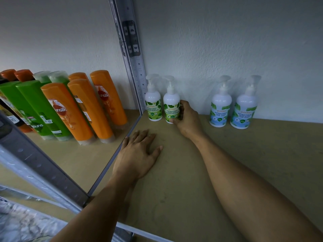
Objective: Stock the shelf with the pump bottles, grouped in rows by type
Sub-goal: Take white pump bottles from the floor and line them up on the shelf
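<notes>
Against the back wall, my right hand (187, 119) wraps its fingers around a green-label pump bottle (171, 106), upright just beside its twin (153, 102); two blue-label bottles (233, 109) stand apart, rightward. My left hand (138, 154) rests flat on the shelf (244, 154), holding nothing

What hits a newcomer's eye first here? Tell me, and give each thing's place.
The right hand grips a green-label pump bottle at the back of the shelf board, beside a second green-label bottle by the upright post. Two blue-label pump bottles stand apart to the right, while the left hand rests flat near the board's left edge. In the next bay left, orange and green shampoo bottles stand in rows.
</notes>
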Motion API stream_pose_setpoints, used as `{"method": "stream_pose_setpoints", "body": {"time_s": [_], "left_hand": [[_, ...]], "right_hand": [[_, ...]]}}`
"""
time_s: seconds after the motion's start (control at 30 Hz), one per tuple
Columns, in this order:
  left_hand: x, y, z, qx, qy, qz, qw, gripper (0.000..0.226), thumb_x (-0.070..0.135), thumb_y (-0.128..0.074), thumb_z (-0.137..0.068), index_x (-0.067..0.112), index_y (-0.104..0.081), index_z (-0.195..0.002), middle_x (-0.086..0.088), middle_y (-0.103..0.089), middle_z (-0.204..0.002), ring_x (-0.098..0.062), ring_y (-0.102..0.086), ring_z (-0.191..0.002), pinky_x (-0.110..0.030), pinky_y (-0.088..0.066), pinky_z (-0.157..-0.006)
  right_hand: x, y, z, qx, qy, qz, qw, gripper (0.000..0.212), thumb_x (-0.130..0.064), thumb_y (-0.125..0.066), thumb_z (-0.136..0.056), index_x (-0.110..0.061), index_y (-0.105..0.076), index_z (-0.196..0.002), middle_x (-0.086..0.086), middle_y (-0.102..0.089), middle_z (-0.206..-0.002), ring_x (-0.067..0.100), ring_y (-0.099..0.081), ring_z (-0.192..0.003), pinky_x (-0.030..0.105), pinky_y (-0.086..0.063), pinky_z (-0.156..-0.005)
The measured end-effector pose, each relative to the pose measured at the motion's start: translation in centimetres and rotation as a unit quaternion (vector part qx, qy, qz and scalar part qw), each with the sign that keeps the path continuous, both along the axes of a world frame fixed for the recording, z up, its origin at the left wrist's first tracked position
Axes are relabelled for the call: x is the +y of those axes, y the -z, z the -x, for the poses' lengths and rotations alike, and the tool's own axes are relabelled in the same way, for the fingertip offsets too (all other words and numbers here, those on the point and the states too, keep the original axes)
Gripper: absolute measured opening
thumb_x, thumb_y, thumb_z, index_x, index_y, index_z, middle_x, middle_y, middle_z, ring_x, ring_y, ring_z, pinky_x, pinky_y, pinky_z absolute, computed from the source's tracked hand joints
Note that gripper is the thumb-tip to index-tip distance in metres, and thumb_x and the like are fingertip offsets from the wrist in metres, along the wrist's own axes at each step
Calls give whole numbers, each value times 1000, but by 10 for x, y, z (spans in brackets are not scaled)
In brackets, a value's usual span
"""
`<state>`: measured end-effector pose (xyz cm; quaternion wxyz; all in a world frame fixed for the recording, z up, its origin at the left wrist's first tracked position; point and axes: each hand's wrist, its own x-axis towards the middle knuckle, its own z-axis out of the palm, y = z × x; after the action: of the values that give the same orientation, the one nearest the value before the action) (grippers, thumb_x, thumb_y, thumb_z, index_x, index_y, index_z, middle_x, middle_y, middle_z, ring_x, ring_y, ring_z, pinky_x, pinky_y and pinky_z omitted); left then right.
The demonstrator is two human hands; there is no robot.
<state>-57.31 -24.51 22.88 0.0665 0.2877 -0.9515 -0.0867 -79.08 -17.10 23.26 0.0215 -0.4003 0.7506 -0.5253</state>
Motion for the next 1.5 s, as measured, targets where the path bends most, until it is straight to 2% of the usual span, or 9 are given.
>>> {"method": "stream_pose_setpoints", "body": {"time_s": [0.57,0.9,1.0,1.1,1.23,1.37,1.43,1.5], "left_hand": [[1,0,-1,6,0,-1,1000,70,75,-21,-94,42,-21,-156,12,-14,-167,-13,-2,-154,-45,-2,-124],[0,0,-1,7,1,-3,1000,70,75,-22,-94,42,-22,-156,11,-15,-167,-13,-2,-155,-46,-3,-124],[-1,2,-2,15,0,-9,1000,71,75,-24,-94,41,-24,-156,10,-17,-166,-13,-4,-155,-47,-5,-125],[0,1,-2,29,-4,-9,1000,70,73,-28,-94,38,-30,-155,7,-22,-166,-14,-10,-154,-48,-8,-125],[9,-3,-13,38,-8,-4,999,66,66,-29,-96,33,-40,-152,5,-33,-162,-15,-20,-152,-49,-16,-123],[39,-6,-48,35,-5,-10,999,58,57,-32,-101,31,-40,-152,6,-32,-162,-16,-19,-152,-47,-18,-123],[64,-7,-81,29,8,-27,999,56,55,-32,-102,32,-38,-153,7,-29,-163,-16,-17,-153,-47,-16,-123],[90,-3,-126,57,30,-20,998,55,54,-30,-103,32,-39,-153,8,-30,-163,-16,-19,-153,-46,-19,-122]], "right_hand": [[-2,3,1,7,6,-6,1000,62,-16,-82,-79,-16,-50,-132,2,-67,-124,18,-65,-110,37,-54,-93],[-3,4,-4,23,25,-22,999,67,-27,-86,-75,-15,-49,-130,2,-64,-124,20,-63,-111,35,-52,-89],[13,6,-14,93,65,-95,989,77,-44,-83,-74,-12,-46,-133,9,-56,-130,28,-55,-118,42,-48,-94],[48,9,-39,188,70,-231,952,78,-61,-62,-85,-13,-42,-143,12,-45,-147,30,-40,-137,45,-33,-110],[102,8,-83,227,13,-337,914,69,-69,-34,-93,-28,-38,-149,6,-28,-161,25,-22,-149,49,-18,-120],[145,0,-131,225,-53,-386,893,75,-73,-18,-91,-34,-27,-155,0,-13,-167,22,-8,-154,52,-8,-122],[160,-3,-157,231,-86,-389,887,69,-69,-20,-95,-36,-22,-156,-3,-6,-168,21,-2,-155,53,-3,-122],[170,-5,-185,241,-115,-390,881,66,-66,-20,-98,-37,-17,-157,-5,-1,-169,20,2,-155,53,2,-122]]}}
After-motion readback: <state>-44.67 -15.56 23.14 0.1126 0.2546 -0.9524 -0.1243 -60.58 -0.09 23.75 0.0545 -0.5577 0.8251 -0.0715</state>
